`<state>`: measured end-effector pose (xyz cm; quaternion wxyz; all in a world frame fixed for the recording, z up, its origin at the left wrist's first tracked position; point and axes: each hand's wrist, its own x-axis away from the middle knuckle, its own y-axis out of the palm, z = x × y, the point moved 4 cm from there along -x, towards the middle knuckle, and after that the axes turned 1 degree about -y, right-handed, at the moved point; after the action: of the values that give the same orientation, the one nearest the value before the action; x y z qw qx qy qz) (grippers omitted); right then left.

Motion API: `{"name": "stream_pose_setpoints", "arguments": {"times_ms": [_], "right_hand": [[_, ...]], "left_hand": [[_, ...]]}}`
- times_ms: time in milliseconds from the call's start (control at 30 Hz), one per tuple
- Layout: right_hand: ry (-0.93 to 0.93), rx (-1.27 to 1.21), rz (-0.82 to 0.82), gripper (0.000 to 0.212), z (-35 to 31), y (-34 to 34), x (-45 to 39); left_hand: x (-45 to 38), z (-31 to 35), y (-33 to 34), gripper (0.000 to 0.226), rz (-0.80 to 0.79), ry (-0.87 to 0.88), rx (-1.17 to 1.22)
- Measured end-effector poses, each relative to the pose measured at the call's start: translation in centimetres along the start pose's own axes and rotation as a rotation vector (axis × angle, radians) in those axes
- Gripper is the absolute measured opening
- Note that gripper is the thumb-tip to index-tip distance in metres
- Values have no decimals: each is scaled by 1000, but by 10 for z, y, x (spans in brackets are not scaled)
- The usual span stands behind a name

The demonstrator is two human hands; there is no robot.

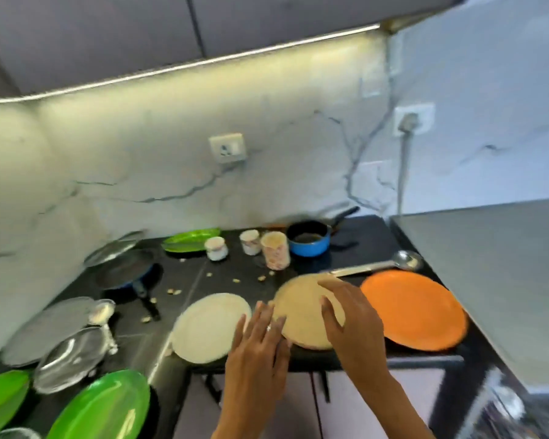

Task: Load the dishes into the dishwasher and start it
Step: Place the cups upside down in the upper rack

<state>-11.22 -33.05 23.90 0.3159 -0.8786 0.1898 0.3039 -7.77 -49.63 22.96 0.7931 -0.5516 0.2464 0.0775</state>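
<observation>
Wall socket [227, 148] on marbled backsplash [124, 172]. Below it, black countertop [191, 274] with scattered crumbs [174, 291]. Right of socket, second outlet [413, 118], cord [403, 172] hanging.

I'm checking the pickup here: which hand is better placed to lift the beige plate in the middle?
The right hand: its fingers already lie across the beige plate, reaching its far rim. The left hand only meets the plate's left edge, fingers straight.
</observation>
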Motion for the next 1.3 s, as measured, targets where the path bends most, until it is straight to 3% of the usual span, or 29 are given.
{"name": "stream_pose_setpoints", "arguments": {"times_ms": [200, 367, 633, 800, 967, 1100, 1300], "right_hand": [[40, -58, -80, 33, 10, 106, -50], [-36, 12, -190, 38, 11, 198, -91], [-66, 68, -241, 34, 20, 285, -138], [-32, 76, -249, 35, 30, 307, -148], [-9, 81, -269, 32, 42, 316, -149], [-1, 73, -271, 31, 47, 319, -150], [7, 41, -278, 32, 49, 310, -149]], "left_hand": [[-67, -87, 27, 42, 34, -80, -48], [-139, -188, 67, 35, 11, -171, -151], [-237, -302, 121, 58, -210, -183, -278], [-278, -337, 157, 56, -304, -158, -340], [-304, -353, 173, 59, -413, -250, -387], [-306, -355, 176, 49, -400, -254, -498], [-304, -342, 154, 47, -340, -231, -460]]}}
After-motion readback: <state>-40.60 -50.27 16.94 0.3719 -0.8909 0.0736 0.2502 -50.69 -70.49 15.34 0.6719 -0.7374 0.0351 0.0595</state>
